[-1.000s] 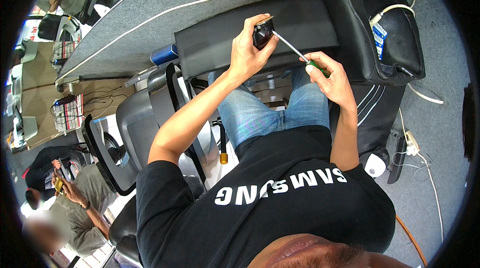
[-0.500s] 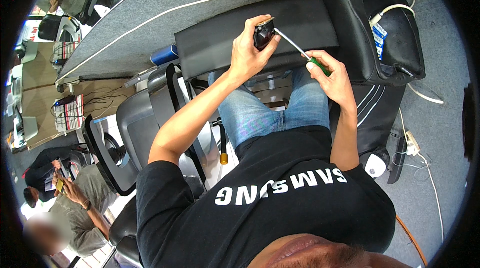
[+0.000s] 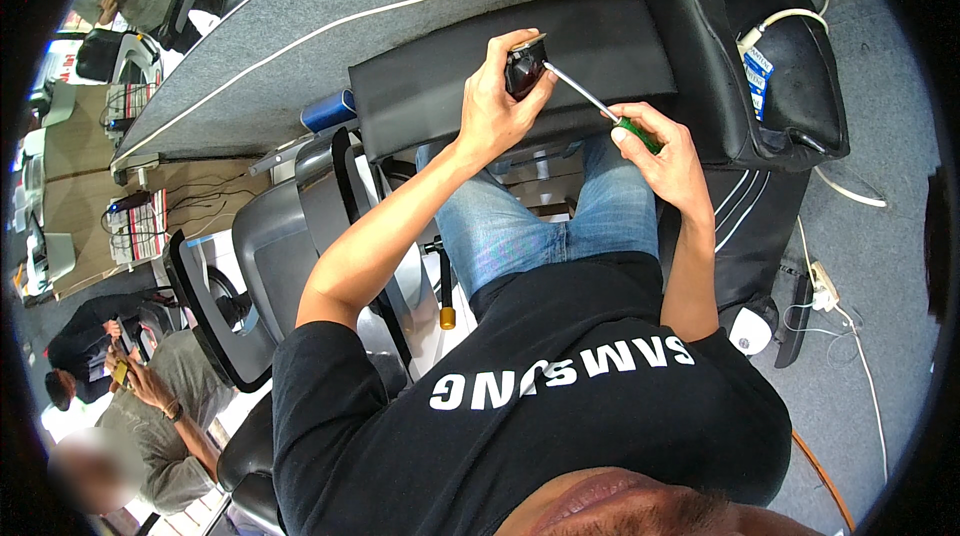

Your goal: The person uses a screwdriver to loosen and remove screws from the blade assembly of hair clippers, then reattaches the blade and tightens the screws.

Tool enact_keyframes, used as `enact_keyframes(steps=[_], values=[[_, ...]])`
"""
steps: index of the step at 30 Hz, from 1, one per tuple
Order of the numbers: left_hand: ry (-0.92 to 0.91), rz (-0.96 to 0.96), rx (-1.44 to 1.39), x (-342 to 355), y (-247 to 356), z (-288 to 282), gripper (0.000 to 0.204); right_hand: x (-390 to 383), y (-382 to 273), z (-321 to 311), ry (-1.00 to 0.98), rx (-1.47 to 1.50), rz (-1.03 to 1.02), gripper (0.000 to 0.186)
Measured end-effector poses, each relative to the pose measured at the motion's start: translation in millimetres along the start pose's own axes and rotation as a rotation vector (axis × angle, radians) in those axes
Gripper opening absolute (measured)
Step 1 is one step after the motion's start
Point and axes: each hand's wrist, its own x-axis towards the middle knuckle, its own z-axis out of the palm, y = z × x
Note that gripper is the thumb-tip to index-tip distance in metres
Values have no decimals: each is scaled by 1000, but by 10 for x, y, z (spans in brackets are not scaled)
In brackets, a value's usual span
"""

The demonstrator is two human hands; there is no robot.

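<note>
My left hand [image 3: 490,106] is closed around a dark, glossy hair clipper [image 3: 523,73], with its metal blade end pointing up and away from me. In my right hand [image 3: 668,161] is a screwdriver [image 3: 585,93], gripped by its green handle. The shaft slants up and to the left, and its tip meets the clipper's side near my left thumb, though the exact contact spot is too small to make out. Both hands are above the front of a black padded bench [image 3: 420,86], beyond my knees.
A black box-like seat [image 3: 690,56] at the right holds a white cable plug and a blue-and-white packet [image 3: 758,86]. A blue cylinder [image 3: 328,111] lies left of the bench. Black chairs [image 3: 275,236] stand at my left, where another person [image 3: 170,426] sits. Cables cross the right-hand floor.
The screwdriver's tip has shifted slightly down and left against the clipper. My left hand and the clipper have moved very slightly to the left.
</note>
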Motion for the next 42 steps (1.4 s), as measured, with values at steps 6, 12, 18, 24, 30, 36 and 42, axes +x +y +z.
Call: enact_keyframes(steps=[6, 12, 18, 24, 30, 36, 42], values=[[2, -26, -2, 10, 14, 6, 53, 1, -54, 3, 90, -108, -95, 32], [18, -27, 17, -20, 24, 16, 54, 23, -86, 5, 67, -83, -86, 33], [16, -5, 47, -2, 51, -23, 54, 55, 37, 15, -113, 131, 134, 20], [-60, 29, 67, -18, 99, 15, 53, 275, 88, 561, 193, 182, -138, 24], [-141, -103, 60, -47, 112, -59, 55, 531, -89, 921, 389, 127, -225, 21], [-97, -79, 34, -32, 74, -24, 56, 623, -4, 967, 507, 93, -306, 16], [-79, -72, 26, -33, 84, -25, 54, 586, 15, 941, 444, 122, -232, 18]])
